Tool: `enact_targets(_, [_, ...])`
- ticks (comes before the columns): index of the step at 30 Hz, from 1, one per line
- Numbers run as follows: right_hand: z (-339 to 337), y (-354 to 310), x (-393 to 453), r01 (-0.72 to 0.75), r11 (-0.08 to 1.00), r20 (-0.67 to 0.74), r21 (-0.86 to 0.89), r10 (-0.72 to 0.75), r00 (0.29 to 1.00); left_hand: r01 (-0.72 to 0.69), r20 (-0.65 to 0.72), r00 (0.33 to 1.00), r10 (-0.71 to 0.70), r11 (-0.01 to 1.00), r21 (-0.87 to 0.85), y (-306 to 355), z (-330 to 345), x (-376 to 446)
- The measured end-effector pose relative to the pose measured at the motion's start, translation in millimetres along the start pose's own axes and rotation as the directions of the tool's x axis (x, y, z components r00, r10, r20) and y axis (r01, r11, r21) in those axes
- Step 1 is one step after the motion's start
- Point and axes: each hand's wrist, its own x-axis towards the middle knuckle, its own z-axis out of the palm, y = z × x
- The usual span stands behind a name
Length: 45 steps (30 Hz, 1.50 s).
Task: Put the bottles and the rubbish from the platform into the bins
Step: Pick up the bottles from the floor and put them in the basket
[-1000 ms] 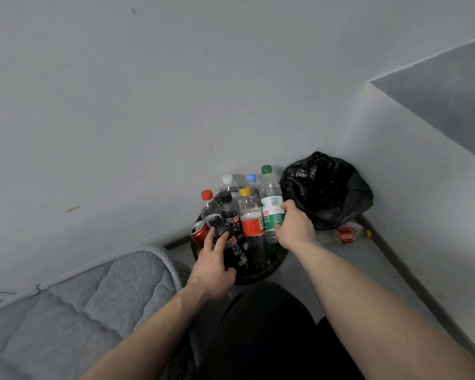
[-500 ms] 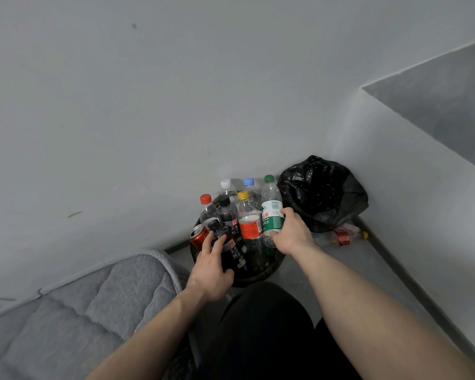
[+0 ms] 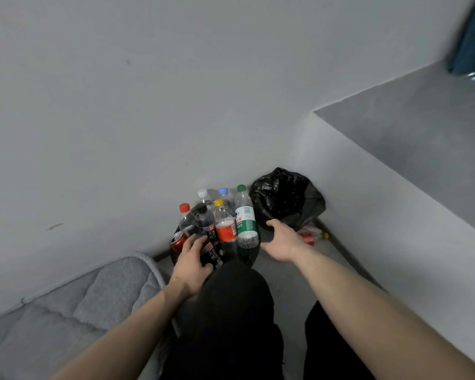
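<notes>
Bin [image 3: 254, 257] crammed with upright bottles [image 3: 225, 223]. Left hand [image 3: 192, 260] grips a dark bottle [image 3: 210, 252]; right hand [image 3: 281, 242] open, empty. One bottle [image 3: 311, 235] left on floor.

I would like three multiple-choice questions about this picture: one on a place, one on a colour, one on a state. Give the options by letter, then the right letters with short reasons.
1. Where is the black rubbish bag?
A. in the corner, right of the bin of bottles
B. on the grey mattress
C. in the person's left hand

2. What colour is the cap of the bottle with the green label?
A. red
B. green
C. yellow

3. What is the right hand doing?
A. gripping a can
B. pinching a cap
C. open, holding nothing

Answers:
1 A: the bag sits against the corner walls beside the round black bin.
2 B: its cap at the top is green.
3 C: its fingers are spread beside the green-label bottle, off it, while the left hand rests on a dark bottle.
</notes>
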Motion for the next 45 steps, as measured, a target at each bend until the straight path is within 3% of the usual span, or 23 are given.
enact_targets(6, [-33.6, 42.1, -60.3, -0.086, 0.996, -0.057, -0.032, 0.084, 0.995, -0.145, -0.085, 0.986, 0.142, 0.989, -0.038, 37.0, -43.4, -14.8])
enact_targets(11, [-61.4, 79.1, -118.6, -0.137, 0.991, -0.095, 0.001, 0.136, 0.986, -0.268, -0.121, 0.958, 0.259, 0.962, -0.061, 105.1, -57.4, -28.2])
enact_targets(16, [-75.7, 125.6, -155.8, -0.225, 0.972, -0.136, 0.062, 0.232, 0.963, -0.433, 0.038, 0.901, 0.432, 0.901, 0.019, 176.4, -21.3, -44.5])
enact_targets(21, [-86.8, 162.2, -177.4, -0.270, 0.959, -0.149, 0.091, 0.281, 0.948, -0.496, 0.254, 0.850, 0.462, 0.864, 0.088, 225.2, 40.4, -47.4])
enact_targets(24, [-88.2, 183.2, -175.7, -0.293, 0.947, -0.139, 0.127, 0.310, 0.941, -0.512, 0.385, 0.820, 0.423, 0.843, 0.165, 236.1, 77.7, -41.9])
enact_targets(31, [-75.2, 224.6, -142.0, -0.281, 0.955, -0.099, 0.093, 0.290, 0.952, -0.402, 0.553, 0.825, 0.115, 0.808, 0.432, 203.4, 147.1, -2.3])
enact_targets(38, [-64.1, 267.5, -42.3, -0.222, 0.973, -0.089, -0.060, 0.217, 0.972, -0.321, 0.527, 0.849, 0.044, 0.834, 0.448, 212.2, 206.3, 77.3])
enact_targets(45, [-27.4, 299.8, 129.0, -0.104, 0.987, -0.039, -0.120, 0.100, 0.994, -0.375, 0.547, 0.837, -0.001, 0.727, 0.575, 185.4, 307.1, 187.3])
